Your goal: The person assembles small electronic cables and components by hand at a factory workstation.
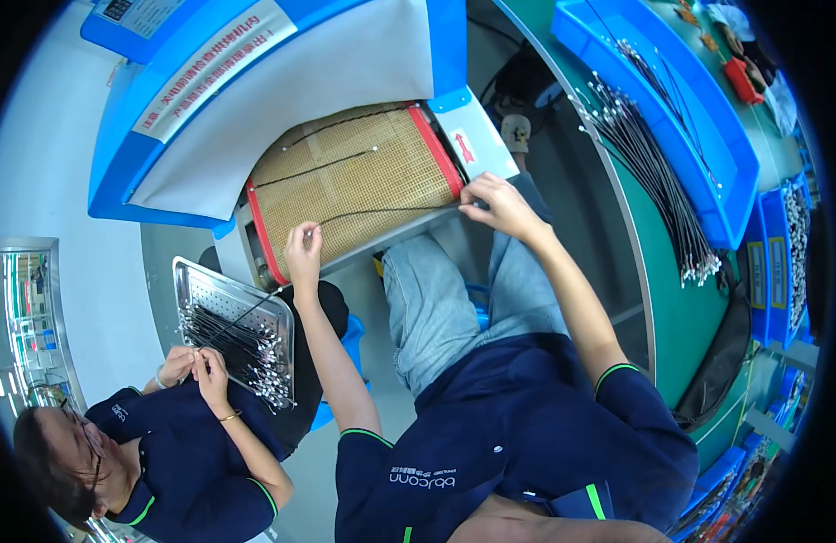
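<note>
A thin black cable [382, 213] stretches between my two hands over the near edge of a tan mesh conveyor belt [363, 185]. My left hand [303, 253] is closed on the cable's left end, by the belt's red left border. At the opposite side, the fingertips of my right hand [504, 204] pinch its right end beside the red right border. Farther back on the mesh lies another black cable [316, 169], and behind that a third cable [345, 125] rests close to the white curtain [291, 90].
The blue machine housing [155, 172] arches over the belt. At left, a co-worker's hands [205, 369] hold a cable over a perforated metal tray [286, 312] of cables. On the right, a green table [640, 244] bears a cable bundle [658, 172] and a blue bin [730, 172].
</note>
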